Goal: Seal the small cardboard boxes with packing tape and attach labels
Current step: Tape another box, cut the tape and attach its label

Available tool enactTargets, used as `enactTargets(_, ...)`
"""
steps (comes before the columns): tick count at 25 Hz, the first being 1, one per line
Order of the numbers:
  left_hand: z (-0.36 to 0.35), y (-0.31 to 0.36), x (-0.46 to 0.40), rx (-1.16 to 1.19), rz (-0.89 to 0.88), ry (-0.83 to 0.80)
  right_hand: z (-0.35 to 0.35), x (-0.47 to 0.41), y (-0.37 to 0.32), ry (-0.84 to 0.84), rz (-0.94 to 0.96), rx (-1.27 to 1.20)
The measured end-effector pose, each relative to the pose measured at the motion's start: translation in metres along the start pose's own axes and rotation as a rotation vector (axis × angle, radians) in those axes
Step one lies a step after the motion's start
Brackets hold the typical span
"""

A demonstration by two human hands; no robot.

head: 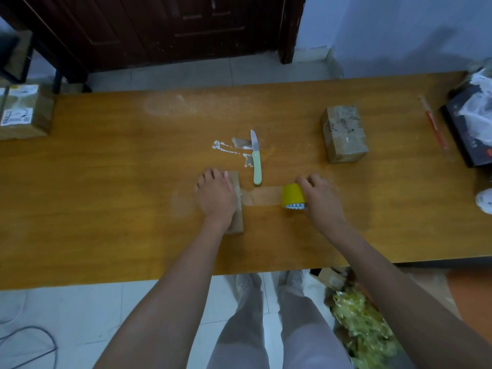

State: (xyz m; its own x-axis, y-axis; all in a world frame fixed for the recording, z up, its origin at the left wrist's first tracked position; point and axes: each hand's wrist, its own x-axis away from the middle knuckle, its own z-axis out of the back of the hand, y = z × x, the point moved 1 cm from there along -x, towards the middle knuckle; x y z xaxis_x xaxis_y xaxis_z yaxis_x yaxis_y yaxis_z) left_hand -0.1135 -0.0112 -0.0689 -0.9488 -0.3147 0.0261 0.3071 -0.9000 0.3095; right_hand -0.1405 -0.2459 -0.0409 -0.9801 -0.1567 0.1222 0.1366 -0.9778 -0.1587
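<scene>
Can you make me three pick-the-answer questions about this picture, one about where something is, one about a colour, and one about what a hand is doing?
1. Where does the knife lie?
A. On the table past the hands
B. On the floor
C. In the left hand

2. What colour is the tape roll?
A. Red
B. Yellow
C. Blue

3. What is the right hand doing?
A. Resting flat on the table
B. Holding the knife
C. Gripping the tape roll

Answers:
1 A, it lies on the table beyond both hands.
2 B, the roll's outside is yellow.
3 C, its fingers curl round the roll, with tape stretched to the small box under the left hand.
</scene>
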Motion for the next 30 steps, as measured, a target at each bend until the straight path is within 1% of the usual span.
enactTargets(2,-0.008,-0.006,0.001,-0.033,-0.030,0.011,0.001,0.000,0.006,0.016,0.008,0.038)
enactTargets(6,-0.012,-0.013,-0.003,-0.023,-0.054,0.036,0.006,-0.002,0.018,0.005,0.011,0.072)
enactTargets(11,-0.008,-0.023,-0.005,0.001,-0.054,0.027,0.014,-0.006,0.026,0.022,-0.061,0.253)
enactTargets(17,-0.005,-0.028,-0.005,-0.022,-0.063,0.046,0.014,-0.005,0.035,0.014,0.034,0.397)
enactTargets(20,-0.004,-0.027,-0.003,-0.070,-0.056,0.053,0.013,-0.009,0.031,0.006,0.038,0.437)
enactTargets(22,-0.005,-0.024,-0.001,-0.080,-0.050,0.051,0.016,-0.008,0.032,0.010,0.038,0.417)
enactTargets(24,-0.006,-0.023,-0.001,-0.079,-0.040,0.039,0.019,-0.007,0.033,-0.061,0.049,0.397)
enactTargets(26,-0.007,-0.023,-0.001,-0.075,-0.028,0.023,0.028,-0.008,0.031,-0.128,0.018,0.399)
enactTargets(28,-0.008,-0.022,-0.001,-0.074,-0.023,0.017,0.043,-0.013,0.022,-0.134,-0.031,0.292)
enactTargets(30,-0.008,-0.022,-0.002,-0.084,-0.029,0.015,0.055,-0.028,0.004,-0.071,-0.028,0.133)
